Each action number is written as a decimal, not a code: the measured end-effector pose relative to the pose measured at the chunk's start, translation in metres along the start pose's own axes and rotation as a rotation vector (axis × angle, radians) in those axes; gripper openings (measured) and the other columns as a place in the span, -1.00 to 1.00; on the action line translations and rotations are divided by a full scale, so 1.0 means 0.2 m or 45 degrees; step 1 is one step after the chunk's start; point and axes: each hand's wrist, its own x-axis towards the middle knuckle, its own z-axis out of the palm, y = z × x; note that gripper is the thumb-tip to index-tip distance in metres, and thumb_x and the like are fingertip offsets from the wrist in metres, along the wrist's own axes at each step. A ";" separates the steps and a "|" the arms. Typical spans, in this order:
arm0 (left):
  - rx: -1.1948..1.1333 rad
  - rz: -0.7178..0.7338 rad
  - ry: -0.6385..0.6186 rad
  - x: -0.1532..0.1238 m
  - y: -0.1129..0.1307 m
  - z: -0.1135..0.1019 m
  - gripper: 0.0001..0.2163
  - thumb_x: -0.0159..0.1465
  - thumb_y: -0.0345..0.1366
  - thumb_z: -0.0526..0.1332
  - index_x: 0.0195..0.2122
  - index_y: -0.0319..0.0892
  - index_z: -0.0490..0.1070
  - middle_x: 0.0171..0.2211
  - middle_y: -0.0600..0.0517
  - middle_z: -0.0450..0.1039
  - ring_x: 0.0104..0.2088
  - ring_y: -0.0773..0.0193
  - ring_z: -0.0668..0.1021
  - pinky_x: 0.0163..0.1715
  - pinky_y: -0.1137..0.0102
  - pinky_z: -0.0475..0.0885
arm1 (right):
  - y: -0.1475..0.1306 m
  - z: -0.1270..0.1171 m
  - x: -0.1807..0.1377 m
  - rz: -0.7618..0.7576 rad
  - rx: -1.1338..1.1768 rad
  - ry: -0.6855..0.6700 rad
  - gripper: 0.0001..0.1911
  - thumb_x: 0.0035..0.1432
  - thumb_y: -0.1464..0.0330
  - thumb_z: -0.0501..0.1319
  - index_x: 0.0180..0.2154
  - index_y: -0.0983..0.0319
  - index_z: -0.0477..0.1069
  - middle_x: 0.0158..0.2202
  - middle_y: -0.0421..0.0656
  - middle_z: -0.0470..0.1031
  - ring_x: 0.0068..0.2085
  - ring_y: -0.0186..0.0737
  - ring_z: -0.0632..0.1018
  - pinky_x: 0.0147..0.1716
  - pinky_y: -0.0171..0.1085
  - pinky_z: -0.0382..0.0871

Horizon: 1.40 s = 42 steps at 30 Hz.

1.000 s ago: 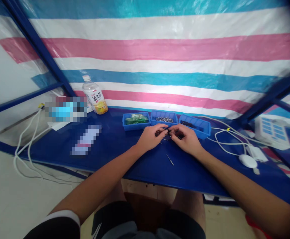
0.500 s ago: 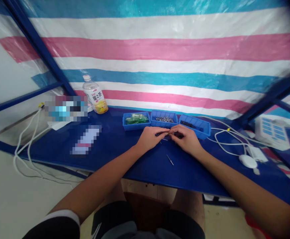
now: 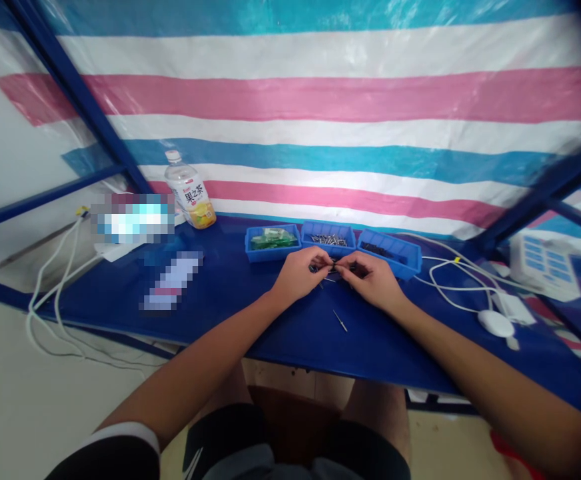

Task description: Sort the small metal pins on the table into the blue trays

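Note:
My left hand [image 3: 300,272] and my right hand [image 3: 369,275] meet over the blue table, fingertips pinched together on something small and dark that I cannot make out. Just behind them stand three blue bins in a row. Green pieces fill the left bin [image 3: 272,252], small silver metal parts lie in the middle bin [image 3: 328,248], and dark small parts are in the right bin [image 3: 404,267]. A thin metal pin-like piece [image 3: 340,321] lies on the table in front of my hands. A few more thin pieces lie partly hidden under my fingers.
A drink bottle [image 3: 190,193] stands at the back left, near a blurred-out phone-like object [image 3: 173,280]. White cables and a white charger [image 3: 496,324] lie on the right, by a power strip [image 3: 545,267]. Blue frame posts and a striped sheet [image 3: 320,100] enclose the table.
My left fingers have lifted and curled slightly, and my right fingers have shifted a little toward the left hand. Both hands stay together at the same spot.

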 end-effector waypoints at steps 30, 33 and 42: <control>0.111 0.001 -0.010 0.01 0.01 -0.01 -0.49 0.37 -0.37 0.31 0.33 -0.13 0.31 -0.06 -0.05 0.65 -0.04 0.16 0.65 -0.01 0.23 0.57 | 0.02 -0.05 0.04 0.607 0.750 0.364 -0.52 0.24 -0.10 0.36 -0.23 0.21 0.56 -0.44 -0.11 0.60 -0.58 -0.30 0.44 -0.71 -0.32 0.09; 0.120 0.003 -0.003 0.01 0.00 -0.01 -0.52 0.38 -0.38 0.29 0.32 -0.13 0.33 -0.07 -0.04 0.65 -0.05 0.17 0.66 0.01 0.23 0.56 | 0.01 -0.04 0.02 0.532 0.556 0.185 -0.52 0.31 -0.11 0.29 -0.26 0.19 0.55 -0.43 -0.11 0.62 -0.54 -0.25 0.51 -0.64 -0.29 0.24; 0.165 0.023 0.050 0.00 0.00 -0.01 -0.57 0.40 -0.41 0.24 0.29 -0.14 0.38 -0.08 -0.04 0.65 -0.05 0.16 0.66 0.08 0.21 0.54 | -0.04 0.00 0.00 -0.470 -0.338 -0.227 -0.71 0.39 0.23 0.29 0.08 0.12 0.59 0.06 0.01 0.63 0.10 0.13 0.54 0.15 0.20 0.44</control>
